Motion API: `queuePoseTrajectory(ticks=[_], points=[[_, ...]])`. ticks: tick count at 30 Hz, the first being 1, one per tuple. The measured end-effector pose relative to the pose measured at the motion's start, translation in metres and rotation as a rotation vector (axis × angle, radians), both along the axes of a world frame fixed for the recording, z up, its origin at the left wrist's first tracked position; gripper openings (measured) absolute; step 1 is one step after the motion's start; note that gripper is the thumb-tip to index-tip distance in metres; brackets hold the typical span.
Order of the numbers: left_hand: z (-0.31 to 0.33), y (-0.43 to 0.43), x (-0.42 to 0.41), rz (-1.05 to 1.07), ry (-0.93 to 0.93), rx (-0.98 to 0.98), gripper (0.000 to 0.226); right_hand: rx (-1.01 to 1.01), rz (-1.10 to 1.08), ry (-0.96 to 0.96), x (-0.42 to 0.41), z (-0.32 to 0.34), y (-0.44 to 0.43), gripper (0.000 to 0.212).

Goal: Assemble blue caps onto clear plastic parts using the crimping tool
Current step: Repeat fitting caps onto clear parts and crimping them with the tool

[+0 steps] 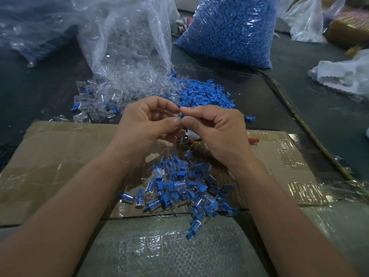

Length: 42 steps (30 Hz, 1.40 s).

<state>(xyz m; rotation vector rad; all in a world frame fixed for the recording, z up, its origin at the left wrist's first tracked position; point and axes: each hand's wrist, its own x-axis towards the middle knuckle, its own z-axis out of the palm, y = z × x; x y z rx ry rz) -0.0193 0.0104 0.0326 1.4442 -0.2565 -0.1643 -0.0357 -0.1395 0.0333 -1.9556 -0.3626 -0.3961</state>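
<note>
Both bare forearms reach in from the bottom edge, over a shiny woven sheet (pixel 169 246) and a taped piece of cardboard (pixel 50 156). Between the forearms, on the cardboard, lies a heap of finished pieces (pixel 179 188), clear bodies with blue caps fitted, some spilling toward the woven sheet.

Above that heap the two hands meet fingertip to fingertip. The left hand (pixel 145 120) is curled, its thumb and forefinger pinching a small clear part (pixel 178 115). The right hand (pixel 215 128) is curled the same way, and its thumb and forefinger pinch the same part from the other side. A speck of blue shows just under the right forefinger. I cannot tell whether it is a cap in the grip or part of the heap behind.

Under the hands the tool (pixel 184 139) lies on the cardboard, mostly hidden, with its metal head and one red handle tip showing.

Beyond the cardboard, on the dark surface (pixel 30 96), sits a heap of loose blue caps (pixel 205 94), touching a spill of clear parts (pixel 119 90) that pours from an open clear bag (pixel 129 37). Farther back stands a full bag of blue caps (pixel 229 31). A thin stick (pixel 299 120) runs along the right, with a crumpled white bag (pixel 343 74) past it.
</note>
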Motion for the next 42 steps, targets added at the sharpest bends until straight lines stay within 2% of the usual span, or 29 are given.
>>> queuePoseTrajectory(ticks=[5, 9, 15, 18, 21, 35, 39, 42], points=[[-0.001, 0.000, 0.000, 0.031, -0.037, 0.079, 0.008, 0.002, 0.026, 0.061, 0.000, 0.000, -0.001, 0.030], [0.000, 0.002, 0.003, 0.020, 0.051, -0.015, 0.011, -0.008, 0.068, 0.045, 0.000, 0.000, 0.000, 0.038], [-0.001, 0.005, 0.005, -0.056, 0.126, -0.076, 0.006, -0.023, 0.045, -0.014, 0.000, -0.002, -0.001, 0.035], [-0.002, 0.007, 0.008, -0.082, 0.151, -0.098, 0.012, -0.039, 0.028, -0.036, 0.000, -0.002, -0.002, 0.035], [-0.003, 0.008, 0.009, -0.097, 0.148, -0.097, 0.017, -0.043, 0.026, -0.037, 0.000, -0.001, -0.003, 0.035], [-0.004, 0.006, 0.006, -0.057, 0.088, -0.028, 0.007, -0.118, 0.024, -0.069, -0.001, 0.000, -0.002, 0.032], [-0.004, 0.006, 0.006, -0.052, 0.087, -0.022, 0.004, -0.151, 0.019, 0.038, -0.001, 0.003, -0.005, 0.034], [-0.004, 0.007, 0.007, -0.016, 0.104, -0.050, 0.002, -0.212, -0.075, 0.143, 0.002, 0.009, -0.021, 0.033]])
